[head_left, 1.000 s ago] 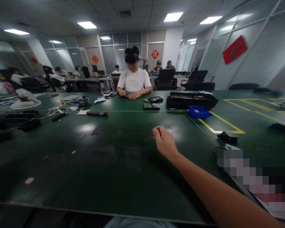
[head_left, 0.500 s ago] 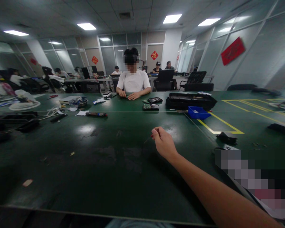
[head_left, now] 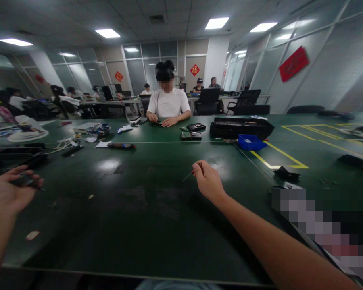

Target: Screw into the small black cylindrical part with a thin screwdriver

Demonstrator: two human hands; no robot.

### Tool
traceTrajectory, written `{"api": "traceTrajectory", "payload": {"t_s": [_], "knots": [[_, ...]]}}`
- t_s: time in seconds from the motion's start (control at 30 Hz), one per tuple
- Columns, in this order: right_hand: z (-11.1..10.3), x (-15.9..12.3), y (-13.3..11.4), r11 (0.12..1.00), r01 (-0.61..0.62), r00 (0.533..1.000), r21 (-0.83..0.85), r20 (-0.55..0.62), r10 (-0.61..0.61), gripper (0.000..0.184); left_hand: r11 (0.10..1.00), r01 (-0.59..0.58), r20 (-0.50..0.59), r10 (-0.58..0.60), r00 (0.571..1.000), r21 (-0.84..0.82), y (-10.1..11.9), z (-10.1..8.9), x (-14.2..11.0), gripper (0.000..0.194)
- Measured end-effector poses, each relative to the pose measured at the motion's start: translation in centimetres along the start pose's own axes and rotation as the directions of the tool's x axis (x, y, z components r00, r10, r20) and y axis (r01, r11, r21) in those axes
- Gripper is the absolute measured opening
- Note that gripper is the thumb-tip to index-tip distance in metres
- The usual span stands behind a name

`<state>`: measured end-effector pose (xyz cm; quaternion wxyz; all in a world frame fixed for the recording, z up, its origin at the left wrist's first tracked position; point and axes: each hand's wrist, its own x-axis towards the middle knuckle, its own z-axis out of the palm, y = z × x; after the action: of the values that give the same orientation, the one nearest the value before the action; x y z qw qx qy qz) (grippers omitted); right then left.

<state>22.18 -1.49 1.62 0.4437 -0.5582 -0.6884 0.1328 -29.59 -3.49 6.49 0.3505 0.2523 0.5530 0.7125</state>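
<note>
My right hand (head_left: 209, 180) is closed around a small screwdriver (head_left: 187, 176). Its thin metal shaft points down and left over the green table (head_left: 115, 237), and a bit of red handle shows at the fingers. At the left edge my left hand (head_left: 6, 195) is turned partly palm up, fingers curled round a small dark object (head_left: 24, 180). Blur hides what kind of object it is. A gap of bare tabletop lies between my two hands.
Across the table sits a person in a white shirt (head_left: 168, 102), hands on the tabletop. Hard drives (head_left: 191, 136), a black tray (head_left: 242, 129) and a blue bin (head_left: 251, 142) stand ahead. Cables and black parts lie left; a blurred-out patch (head_left: 317, 225) covers the right.
My left hand has come into view from the left, holding the small dark object. My right hand and the screwdriver stay nearly still. The view has shifted slightly.
</note>
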Motion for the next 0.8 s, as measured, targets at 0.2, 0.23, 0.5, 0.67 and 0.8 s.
{"api": "traceTrajectory", "payload": {"t_s": [0.2, 0.23, 0.5, 0.67, 0.8], "knots": [[-0.4, -0.2, -0.1, 1.000, -0.008, 1.000, -0.002, 0.015, 0.008, 0.027, 0.997, 0.036, 0.263, -0.015, 0.965, -0.075, -1.8, 9.3, -4.5, 0.025], [-0.4, -0.2, -0.1, 1.000, -0.010, 1.000, -0.001, 0.015, 0.010, 0.027, 0.994, 0.061, 0.301, -0.030, 0.953, -0.095, -1.9, 11.0, -5.7, 0.024], [-0.6, -0.1, -0.3, 1.000, -0.012, 1.000, 0.007, 0.006, 0.012, 0.028, 0.976, 0.192, 0.662, -0.075, 0.746, -0.106, -4.5, 20.4, -12.7, 0.032], [-0.7, -0.1, -0.3, 1.000, -0.023, 0.999, 0.007, 0.023, 0.022, 0.031, 0.973, 0.229, 0.783, -0.145, 0.605, 0.003, -7.6, 24.3, -17.5, 0.030], [-0.7, -0.1, -0.4, 1.000, -0.008, 1.000, -0.012, 0.020, 0.008, 0.030, 0.994, -0.039, 0.838, -0.061, 0.543, 0.098, -10.0, 25.8, -19.8, 0.028]]}}
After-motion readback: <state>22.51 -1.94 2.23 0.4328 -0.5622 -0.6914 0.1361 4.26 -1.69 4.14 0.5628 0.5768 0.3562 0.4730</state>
